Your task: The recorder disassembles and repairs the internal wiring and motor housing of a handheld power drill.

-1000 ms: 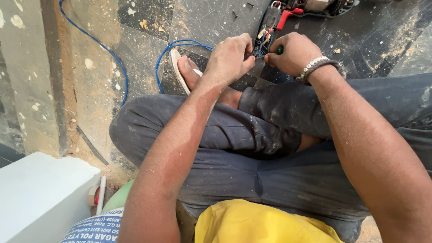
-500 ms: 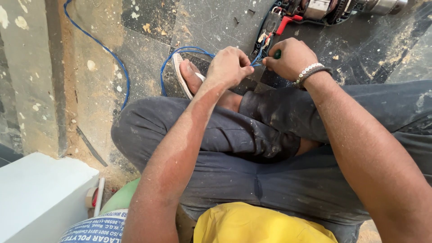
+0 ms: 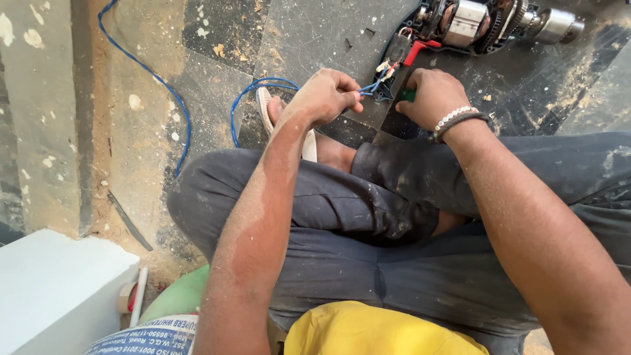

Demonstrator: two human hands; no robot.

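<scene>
On the dusty floor [image 3: 315,39], our left hand [image 3: 325,97] pinches the blue wire [image 3: 263,85]; right hand [image 3: 430,95] grips a green-handled tool [image 3: 407,95] beside the opened drill [image 3: 473,23]; we should keep the wire taut.

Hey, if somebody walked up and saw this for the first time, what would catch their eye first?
Probably the opened power drill at the top right of the dusty floor, its motor and wiring bared. Just below it, the left hand pinches the blue wire that loops off across the floor to the left, while the right hand, with bead bracelets at the wrist, grips a small green-handled tool beside the drill's switch.
</scene>
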